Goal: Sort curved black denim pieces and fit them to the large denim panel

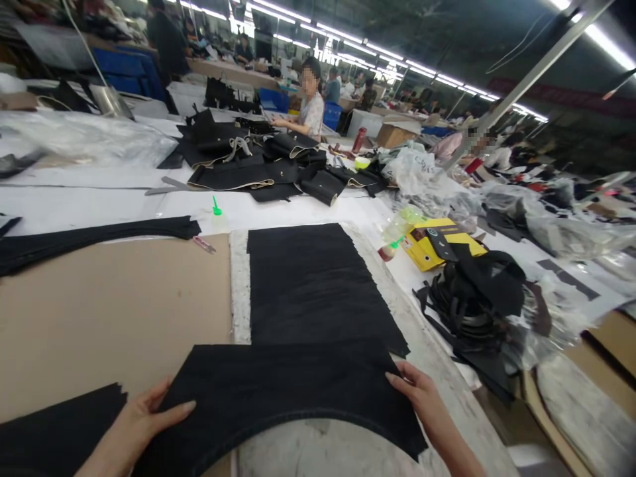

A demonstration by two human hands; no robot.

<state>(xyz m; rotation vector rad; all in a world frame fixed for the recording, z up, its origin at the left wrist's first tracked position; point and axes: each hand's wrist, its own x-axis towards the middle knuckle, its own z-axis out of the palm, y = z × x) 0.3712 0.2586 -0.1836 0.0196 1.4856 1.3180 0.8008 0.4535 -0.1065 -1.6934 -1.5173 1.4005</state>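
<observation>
The white table (114,205) ahead of my hands bears a heap of black pieces (228,175). My left hand (142,417) and right hand (416,391) are each closed in a pinch on opposite ends of a black panel (298,381), thumbs on top, other fingers partly hidden; its long axis runs crosswise between them. A black stack (308,285) lies directly beyond the panel, nearer my right hand than my left.

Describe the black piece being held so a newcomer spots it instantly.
Find the big tan board on the left; to its right lie flat, roughly four-sided black sheets. On their near side, the black piece is held between the left hand and right hand. Its near edge curves in a wide arch, unlike those sheets.
</observation>
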